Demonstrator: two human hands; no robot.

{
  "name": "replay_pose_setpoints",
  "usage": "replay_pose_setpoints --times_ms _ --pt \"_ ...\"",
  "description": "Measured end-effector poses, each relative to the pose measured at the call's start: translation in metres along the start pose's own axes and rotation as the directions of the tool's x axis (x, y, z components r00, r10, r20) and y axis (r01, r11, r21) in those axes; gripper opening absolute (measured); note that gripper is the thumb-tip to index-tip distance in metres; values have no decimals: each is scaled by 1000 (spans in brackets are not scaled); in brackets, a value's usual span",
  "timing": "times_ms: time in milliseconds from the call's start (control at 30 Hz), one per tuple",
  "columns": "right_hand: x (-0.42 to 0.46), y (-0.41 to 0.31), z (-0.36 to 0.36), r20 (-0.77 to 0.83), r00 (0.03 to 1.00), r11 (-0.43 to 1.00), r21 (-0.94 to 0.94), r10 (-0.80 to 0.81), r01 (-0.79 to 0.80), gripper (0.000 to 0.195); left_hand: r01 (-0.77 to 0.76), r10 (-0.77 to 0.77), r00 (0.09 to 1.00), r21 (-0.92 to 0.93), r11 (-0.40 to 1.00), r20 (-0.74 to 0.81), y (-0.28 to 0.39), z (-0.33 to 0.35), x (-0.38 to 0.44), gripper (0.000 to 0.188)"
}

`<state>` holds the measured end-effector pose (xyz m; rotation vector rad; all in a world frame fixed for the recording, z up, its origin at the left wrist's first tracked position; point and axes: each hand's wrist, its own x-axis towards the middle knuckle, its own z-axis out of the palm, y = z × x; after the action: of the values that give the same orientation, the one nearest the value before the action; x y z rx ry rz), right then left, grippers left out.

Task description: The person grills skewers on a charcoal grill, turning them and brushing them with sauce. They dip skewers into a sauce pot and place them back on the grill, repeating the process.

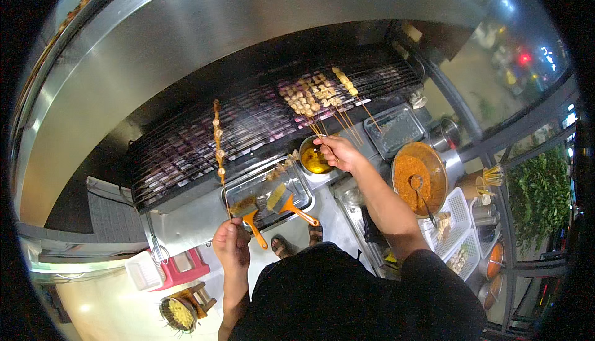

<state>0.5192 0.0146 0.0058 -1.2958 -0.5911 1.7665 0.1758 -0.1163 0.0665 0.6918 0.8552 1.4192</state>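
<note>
My left hand (231, 243) pinches the stick of a long browned skewer (218, 141), whose food end reaches over the left part of the charcoal grill (176, 160). At the middle right, my right hand (341, 153) grips the stick ends of several skewers of small meat pieces (300, 97) lying on the grate. Under that hand stands a metal bowl of yellow oil (316, 159). Right of the meat lies a skewer of pale round balls (345, 81). Two orange-handled brushes, one left (251, 222) and one right (283, 201), rest on a metal tray (302, 187).
A shallow metal tray (395, 129) sits at the grill's right end. Beside it stands a large bowl of orange powder (409, 169) with a ladle. White plastic baskets (460, 201) hold more food. A red stool (186, 271) and a container of pale yellow pieces (180, 314) stand lower left.
</note>
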Motion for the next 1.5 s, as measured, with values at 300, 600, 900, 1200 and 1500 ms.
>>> replay_pose_setpoints --times_ms 300,600,900,1200,1500 --pt "-70 -34 -11 -9 516 10 -1000 -856 0 35 -48 50 998 -29 998 47 -10 16 1 22" --pt "-7 -32 -38 -141 577 98 -990 -805 -105 18 -51 54 995 -29 998 87 -8 34 8 23" --pt "-2 -42 -41 -127 988 997 -25 -82 79 17 -42 43 996 -16 999 77 -12 30 4 23" --pt "-22 -36 -65 -314 828 523 -852 -465 -30 31 -11 15 995 -43 999 99 -17 38 6 22" --pt "-5 -47 -101 -284 479 301 -953 -831 -42 23 -22 25 998 -57 998 56 -18 34 12 20"
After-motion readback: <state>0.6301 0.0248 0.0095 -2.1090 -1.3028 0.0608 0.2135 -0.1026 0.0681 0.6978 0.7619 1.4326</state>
